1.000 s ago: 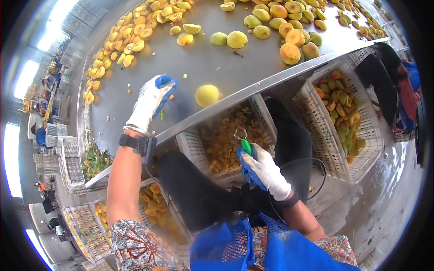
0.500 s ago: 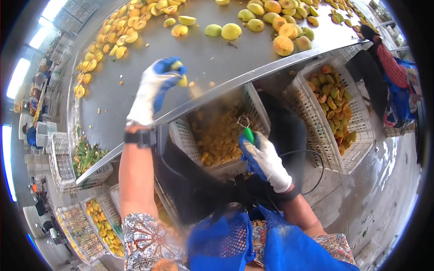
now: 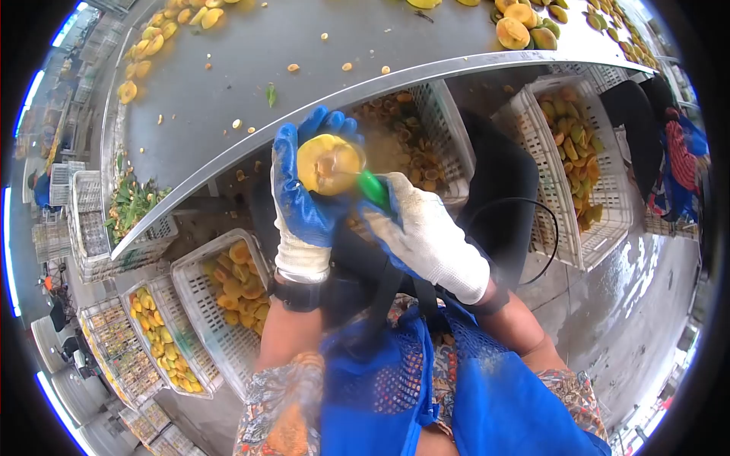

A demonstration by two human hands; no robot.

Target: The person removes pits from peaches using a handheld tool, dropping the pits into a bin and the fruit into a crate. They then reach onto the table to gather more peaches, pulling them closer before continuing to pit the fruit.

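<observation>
A halved yellow peach [image 3: 323, 161] sits in my left hand [image 3: 300, 209], cut face up, with the blue-coated fingers curled round its edge. My right hand [image 3: 426, 232], in a white and blue glove, is closed on a green-handled pitting tool [image 3: 371, 187]. The tool's tip meets the peach's right side by the brownish centre; its wire loop is blurred there. Both hands are close together over my lap, in front of the metal table [image 3: 220, 99]. Below the table edge, a white crate [image 3: 450, 125] holds peach scraps.
Peach halves [image 3: 148, 45] lie along the table's far left, and more peaches [image 3: 513, 32] at its far right. Crates of peach halves stand at my right [image 3: 547, 194] and left [image 3: 194, 285]. Leaves [image 3: 133, 201] fill a crate at the table's left end. A co-worker's sleeve [image 3: 679, 156] shows far right.
My left hand has come back from above the table with a peach half. My right hand has risen, and the tool now meets the fruit. The view has shifted.
</observation>
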